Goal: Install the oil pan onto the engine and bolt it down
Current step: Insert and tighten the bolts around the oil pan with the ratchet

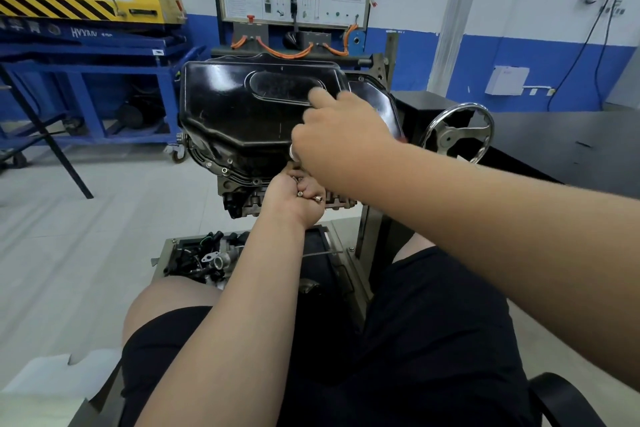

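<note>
Blue-banded wall behind; my right grip [343, 146] steadies the oil pan [235, 111], whether holding anything I cannot tell; left grip [292, 199] clutches bolts [317, 198]. I'd start each by finger, pan flush.

The room is bright, with soft, even light and only weak shadows. Pale sheen on the top of the glossy black oil pan [242, 114] shows that light falls from above, and the chrome handwheel [450, 139] glints. The right hand [343, 142] is slightly blurred. Near the edges straight lines bend, as on the white pillar [450, 17], and the close forearms look stretched.
</note>
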Demonstrator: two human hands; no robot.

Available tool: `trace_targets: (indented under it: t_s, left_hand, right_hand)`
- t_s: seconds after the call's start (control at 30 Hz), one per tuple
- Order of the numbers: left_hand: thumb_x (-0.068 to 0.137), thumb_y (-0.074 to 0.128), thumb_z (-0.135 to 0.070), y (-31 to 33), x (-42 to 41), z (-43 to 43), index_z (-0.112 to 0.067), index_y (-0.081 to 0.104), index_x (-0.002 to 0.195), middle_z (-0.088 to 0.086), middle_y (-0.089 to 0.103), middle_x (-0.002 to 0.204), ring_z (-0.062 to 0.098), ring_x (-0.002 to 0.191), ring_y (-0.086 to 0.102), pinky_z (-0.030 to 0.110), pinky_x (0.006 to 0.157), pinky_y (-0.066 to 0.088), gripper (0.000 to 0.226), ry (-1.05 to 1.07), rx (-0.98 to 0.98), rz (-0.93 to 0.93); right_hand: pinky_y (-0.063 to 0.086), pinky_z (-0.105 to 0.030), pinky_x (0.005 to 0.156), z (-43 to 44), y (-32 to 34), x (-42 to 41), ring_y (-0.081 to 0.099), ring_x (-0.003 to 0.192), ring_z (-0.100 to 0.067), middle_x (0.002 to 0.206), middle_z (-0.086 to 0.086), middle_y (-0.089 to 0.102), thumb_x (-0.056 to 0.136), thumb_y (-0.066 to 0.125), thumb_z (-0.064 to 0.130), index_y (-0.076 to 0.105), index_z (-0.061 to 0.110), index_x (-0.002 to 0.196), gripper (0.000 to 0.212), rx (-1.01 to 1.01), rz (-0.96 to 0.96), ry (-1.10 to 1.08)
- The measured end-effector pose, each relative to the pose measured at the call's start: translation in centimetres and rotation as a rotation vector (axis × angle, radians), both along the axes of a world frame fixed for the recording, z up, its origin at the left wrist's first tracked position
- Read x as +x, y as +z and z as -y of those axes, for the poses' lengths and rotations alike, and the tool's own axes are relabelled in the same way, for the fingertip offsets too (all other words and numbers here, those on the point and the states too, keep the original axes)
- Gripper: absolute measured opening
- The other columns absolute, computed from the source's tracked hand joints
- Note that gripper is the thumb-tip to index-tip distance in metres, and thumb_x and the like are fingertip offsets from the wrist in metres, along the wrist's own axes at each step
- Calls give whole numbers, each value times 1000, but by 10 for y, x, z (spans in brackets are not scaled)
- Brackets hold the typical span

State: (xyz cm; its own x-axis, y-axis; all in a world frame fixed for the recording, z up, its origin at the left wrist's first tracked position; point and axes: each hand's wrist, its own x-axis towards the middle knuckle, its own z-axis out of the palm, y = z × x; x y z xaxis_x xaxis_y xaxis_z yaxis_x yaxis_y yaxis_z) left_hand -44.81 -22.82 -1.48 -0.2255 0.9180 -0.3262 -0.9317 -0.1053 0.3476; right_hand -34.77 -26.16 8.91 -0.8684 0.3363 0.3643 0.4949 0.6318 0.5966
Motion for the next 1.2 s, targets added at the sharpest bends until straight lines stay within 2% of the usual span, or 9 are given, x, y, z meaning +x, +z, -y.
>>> trace_targets:
  t_s: [0.13, 0.3, 0.4, 0.53, 0.67, 0.8, 0.9, 1.07, 1.2]
  left_hand:
    - [97, 38, -15, 1, 0, 3, -15, 38, 36, -8, 29, 38, 8, 27, 20, 16, 29, 14, 61, -18, 38, 62]
    - [93, 40, -9, 3, 3, 8, -14, 47, 56, -3, 47, 40, 11, 34, 41, 15, 42, 36, 38, 19, -72, -117]
    - [93, 39, -7, 9, 9, 11, -13, 44, 58, -1, 47, 37, 13, 34, 45, 17, 35, 40, 35, 6, -87, -170]
    - [88, 37, -3, 8, 4, 6, -16, 40, 43, -6, 34, 37, 9, 29, 22, 14, 34, 18, 48, 17, 12, 86]
    - [95, 37, -12, 8, 6, 4, -15, 39, 50, -5, 30, 38, 10, 25, 21, 14, 29, 16, 46, -11, 38, 158]
    - [94, 41, -11, 2, 11, 12, -14, 47, 40, -7, 37, 42, 8, 31, 23, 15, 31, 18, 54, -13, 69, 73]
    - [91, 47, -15, 3, 13, 21, -14, 55, 42, -7, 46, 42, 4, 32, 33, 12, 31, 26, 50, -33, 117, -81]
    - [87, 42, -9, -3, 12, 31, -18, 50, 40, -9, 34, 38, 6, 28, 24, 13, 30, 15, 49, -87, 335, -46]
    - [97, 47, -29, 0, 10, 33, -16, 54, 43, -10, 40, 41, 6, 28, 24, 15, 29, 14, 55, -131, 315, 58]
  right_hand:
    - [34, -39, 88, -11, 9, 2, 41, 118, -29, 111, -4, 56, 94, 35, 6, 61, 13, 109, 31, 237, 216, 275]
    - [27, -35, 69, 5, -2, -2, 36, 54, -18, 55, 1, 37, 95, 42, 39, 36, 17, 57, 44, 2, 37, -56]
    - [29, -35, 60, 5, -9, -6, 30, 47, -17, 54, 1, 32, 94, 39, 48, 29, 19, 55, 50, -182, -95, -145]
    - [25, -34, 69, -4, 8, -2, 39, 69, -19, 66, 1, 41, 95, 46, 35, 41, 16, 63, 37, -32, -34, 11]
    - [24, -34, 72, -13, 13, -1, 42, 105, -27, 103, -4, 57, 92, 45, 11, 63, 14, 102, 20, 178, 146, 172]
    - [27, -34, 67, -6, 11, -5, 44, 69, -21, 66, 2, 40, 92, 46, 23, 44, 16, 65, 28, 80, 39, 44]
    - [37, -30, 54, -9, 1, -4, 40, 52, -18, 58, 1, 38, 89, 44, 50, 34, 20, 55, 46, -282, -182, -142]
    - [35, -28, 51, -9, -4, -2, 43, 52, -17, 58, 3, 40, 88, 47, 48, 41, 18, 57, 43, -255, -148, -78]
    - [29, -31, 69, -13, 2, 1, 44, 91, -21, 92, 1, 55, 94, 47, 27, 62, 17, 100, 19, 77, 133, 185]
